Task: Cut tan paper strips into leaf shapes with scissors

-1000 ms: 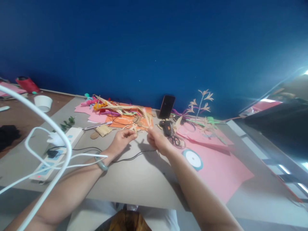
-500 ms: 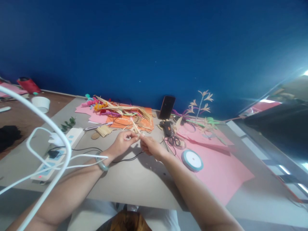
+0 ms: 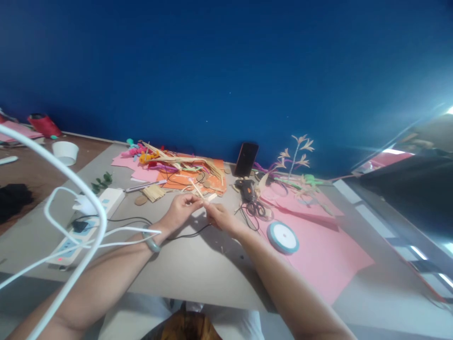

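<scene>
My left hand point(image 3: 182, 209) and my right hand point(image 3: 221, 216) meet above the middle of the table. Both are closed in a pinch, fingertips nearly touching. Between them a thin pale strip point(image 3: 197, 188), like straw or wood, slants up and to the left; its lower end is hidden by the fingers. Another short pale piece point(image 3: 211, 197) shows just above my right fingers. Beyond the hands lies an orange sheet point(image 3: 170, 179) under a heap of pale strips point(image 3: 198, 163) and coloured pipe cleaners point(image 3: 146, 157). A bundle of short flat strips point(image 3: 154, 192) is near my left hand.
Right of the hands are a black glue gun point(image 3: 247, 190), scissors point(image 3: 255, 208), a ribbon spool point(image 3: 283, 237) and pink paper point(image 3: 325, 255). A phone point(image 3: 247, 159) leans against the wall. At left, a power strip point(image 3: 85, 226) sits under a white cable point(image 3: 101, 212).
The pale strip has shifted slightly left between my fingers, and a short pale piece now shows above my right hand. Both hands otherwise stay almost in place.
</scene>
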Demonstrator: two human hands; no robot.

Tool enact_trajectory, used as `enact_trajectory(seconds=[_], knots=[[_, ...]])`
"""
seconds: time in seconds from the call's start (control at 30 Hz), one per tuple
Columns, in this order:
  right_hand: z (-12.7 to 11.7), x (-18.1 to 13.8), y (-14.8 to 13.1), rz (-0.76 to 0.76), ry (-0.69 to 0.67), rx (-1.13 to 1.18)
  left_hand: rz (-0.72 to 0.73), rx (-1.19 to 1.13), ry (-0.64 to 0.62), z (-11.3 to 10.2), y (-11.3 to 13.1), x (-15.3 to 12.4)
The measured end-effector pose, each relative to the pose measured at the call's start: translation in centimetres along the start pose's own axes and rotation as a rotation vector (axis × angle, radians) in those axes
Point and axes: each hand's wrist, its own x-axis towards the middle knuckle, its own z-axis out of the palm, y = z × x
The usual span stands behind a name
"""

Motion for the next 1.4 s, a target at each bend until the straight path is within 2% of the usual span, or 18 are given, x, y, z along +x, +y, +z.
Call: enact_trajectory(seconds=[0.1, 0.23, 0.43, 0.53, 0.7, 0.9, 0.97, 1.13, 1.3, 1.4], knots=[[0.5, 0.1, 0.2, 0.009, -0.001, 0.068, 0.001, 0.042, -0.003, 0.2, 0.3, -0.1], [-0.5, 0.2, -0.3, 0.035, -0.011, 0.223, 0.013, 0.067, -0.005, 0.0, 0.8, -0.1], [-3.0, 0.4, -1.0, -0.018, 0.201, 0.472, -0.071, -0.006, 0.08, -0.8, 0.6, 0.3], [-2.9, 0.5, -0.7, -0.039, 0.247, 0.402, -0.082, -0.029, 0.074, -1.0, 0.5, 0.4], [-1.9, 0.4, -0.1, -0.073, 0.209, 0.185, 0.014, 0.159, -0.09, -1.0, 0.7, 0.4], [-2.5, 0.3, -0.3, -0.148, 0.364, 0.086, -0.035, 0.3, -0.151, -1.1, 0.2, 0.5], [-2.6, 0.4, -0.3, -0.152, 0.371, 0.028, -0.032, 0.303, -0.157, -1.1, 0.3, 0.5], [-2.3, 0.5, -0.1, -0.154, 0.218, -0.053, -0.006, 0.298, -0.163, -1.1, 0.5, 0.4], [-2.5, 0.8, 0.7, -0.11, 0.195, -0.136, -0.043, 0.453, -0.25, -1.7, 0.1, 0.8], [-2.5, 1.0, 1.2, -0.093, 0.109, -0.252, -0.083, 0.674, -0.07, -2.4, -0.3, 1.3]])
